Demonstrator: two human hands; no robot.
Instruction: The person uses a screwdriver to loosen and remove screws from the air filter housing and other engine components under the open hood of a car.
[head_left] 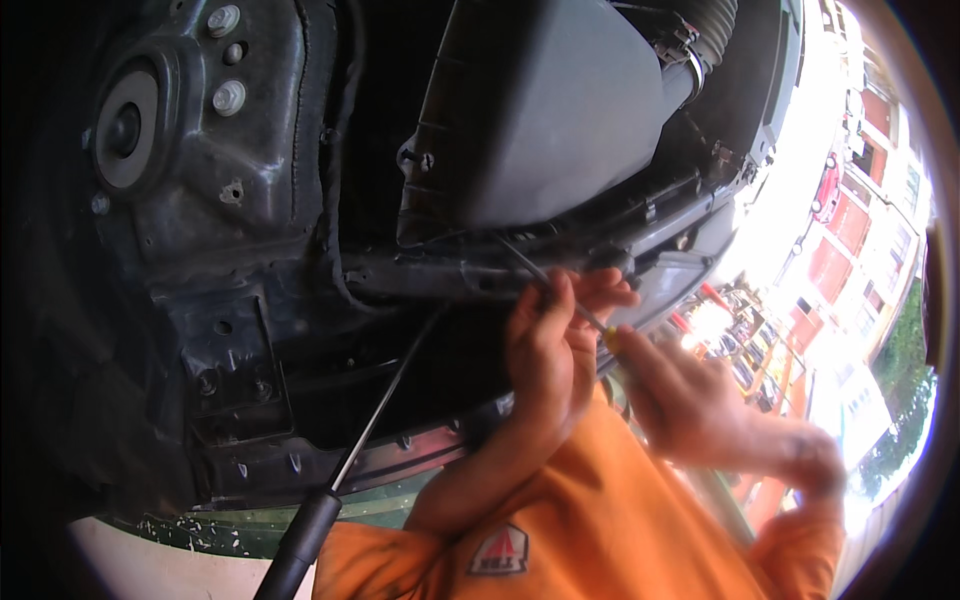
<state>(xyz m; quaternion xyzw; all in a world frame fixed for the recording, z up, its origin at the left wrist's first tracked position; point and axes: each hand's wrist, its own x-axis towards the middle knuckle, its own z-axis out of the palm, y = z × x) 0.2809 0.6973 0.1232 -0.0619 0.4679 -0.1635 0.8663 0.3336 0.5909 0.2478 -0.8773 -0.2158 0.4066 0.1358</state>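
My left hand (550, 350) has its thumb and curled fingers around the thin metal shaft of a screwdriver (530, 265). My right hand (680, 400), slightly blurred, is closed round its yellow handle, which is mostly hidden. The shaft reaches up to the lower edge of a dark plastic housing (560, 110), where its tip is hidden. A black crossbar (430, 275) runs just below the housing.
A gas strut (310, 540) slants up from the lower left. A metal mount with bolts (200, 180) fills the upper left, and a ribbed hose (712, 30) is at the top. My orange-clad body (580, 520) shows below; a bright yard with buildings (840, 250) lies right.
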